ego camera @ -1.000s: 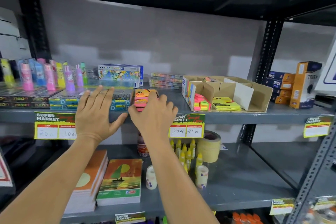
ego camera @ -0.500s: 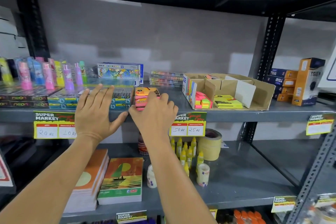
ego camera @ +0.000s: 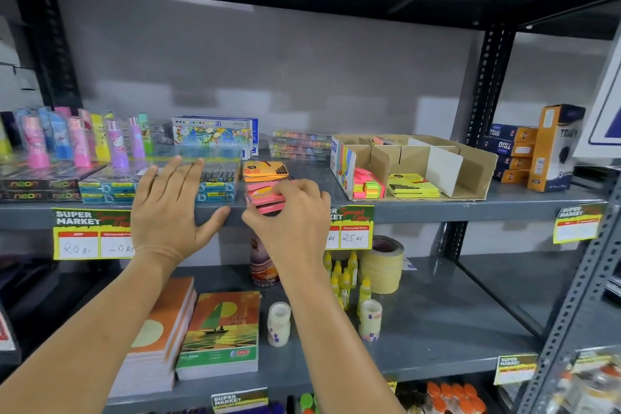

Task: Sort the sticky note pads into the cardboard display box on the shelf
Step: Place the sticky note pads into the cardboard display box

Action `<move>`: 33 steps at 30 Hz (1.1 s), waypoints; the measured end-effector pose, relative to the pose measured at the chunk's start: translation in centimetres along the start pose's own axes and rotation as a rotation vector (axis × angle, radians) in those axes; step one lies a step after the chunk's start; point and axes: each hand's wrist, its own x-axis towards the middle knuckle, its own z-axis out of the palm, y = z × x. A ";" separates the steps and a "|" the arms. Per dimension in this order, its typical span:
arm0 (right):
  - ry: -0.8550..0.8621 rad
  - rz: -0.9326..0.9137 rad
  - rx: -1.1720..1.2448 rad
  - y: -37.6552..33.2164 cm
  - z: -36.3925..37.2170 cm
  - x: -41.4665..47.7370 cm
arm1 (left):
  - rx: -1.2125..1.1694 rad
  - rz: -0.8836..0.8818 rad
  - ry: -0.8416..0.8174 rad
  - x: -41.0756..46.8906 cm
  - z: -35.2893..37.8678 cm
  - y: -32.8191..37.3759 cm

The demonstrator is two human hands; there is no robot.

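Two hands (ego camera: 168, 212) (ego camera: 292, 222) show. One cardboard display box (ego camera: 470, 175) sits there. Below stand two clear tape rolls (ego camera: 279, 323) (ego camera: 369, 319).

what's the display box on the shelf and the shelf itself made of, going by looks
Display box: plain brown cardboard, matte, with folded divider panels and raw-cut edges; its left outer face carries colour print. Shelf: looks like grey painted metal, smooth with a slight sheen, carried on perforated dark uprights.

Right hand (ego camera: 295, 218) hides pink pads' (ego camera: 265, 200) right part; labels blurred.
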 end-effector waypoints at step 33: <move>0.403 0.162 0.086 14.5 -9.2 5.4 | -0.026 -0.025 0.035 0.0 0.2 0.2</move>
